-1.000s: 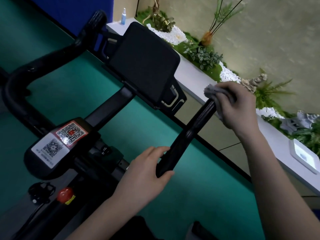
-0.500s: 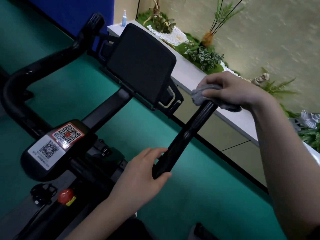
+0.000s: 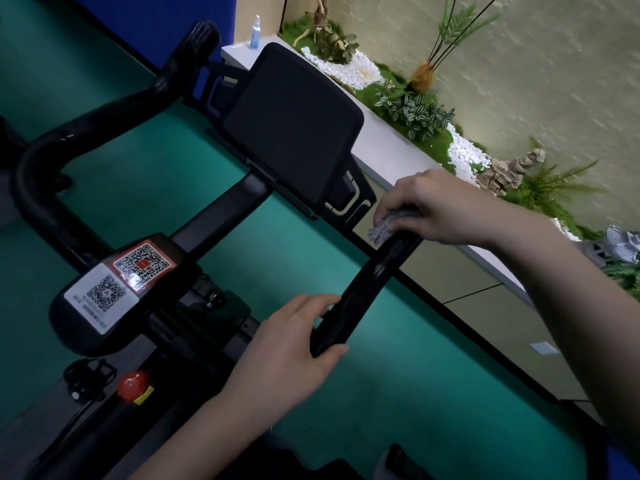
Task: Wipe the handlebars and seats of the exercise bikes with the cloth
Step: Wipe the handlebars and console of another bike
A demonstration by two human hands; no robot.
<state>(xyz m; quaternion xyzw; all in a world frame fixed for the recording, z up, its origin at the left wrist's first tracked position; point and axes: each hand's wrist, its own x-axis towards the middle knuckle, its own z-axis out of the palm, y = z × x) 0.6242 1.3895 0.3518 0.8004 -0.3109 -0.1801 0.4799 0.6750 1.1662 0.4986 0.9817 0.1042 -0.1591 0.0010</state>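
Note:
The exercise bike's black right handlebar (image 3: 367,289) runs diagonally from lower left to upper right. My right hand (image 3: 440,206) covers its far tip from above, pressing a grey cloth (image 3: 388,226) onto it; only a crumpled corner of the cloth shows under the fingers. My left hand (image 3: 294,344) wraps the near end of the same bar. The left handlebar (image 3: 69,133) curves away at the upper left, untouched. No seat is in view.
The bike's black console screen (image 3: 294,133) stands between the bars, with a QR-code panel (image 3: 121,282) and a red knob (image 3: 133,384) below. A white ledge (image 3: 391,150) with plants, pebbles and a small spray bottle (image 3: 255,32) runs along the right wall. Green floor lies beneath.
My right hand turned from gripping the bar's tip from the side to covering it from above, twisting the cloth around the end. My left hand has kept its hold.

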